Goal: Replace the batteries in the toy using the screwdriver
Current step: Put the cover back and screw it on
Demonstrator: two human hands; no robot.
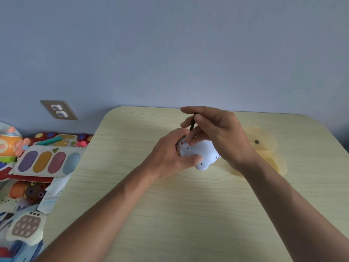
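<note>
On the pale wood desk (170,214), near its far middle, the left hand (170,157) grips a light blue toy (203,152), fingers (196,159) wrapped around its near side. Above it, the right hand (217,133) pinches a dark screwdriver (193,123), tip pointing down at the toy. Just beside, a yellow plastic piece (268,146) lies flat.

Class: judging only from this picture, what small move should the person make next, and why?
Probably turn the screwdriver to work the screw. The right hand holds it upright with its tip down at the toy's underside, while the left hand steadies the toy on the table.
</note>
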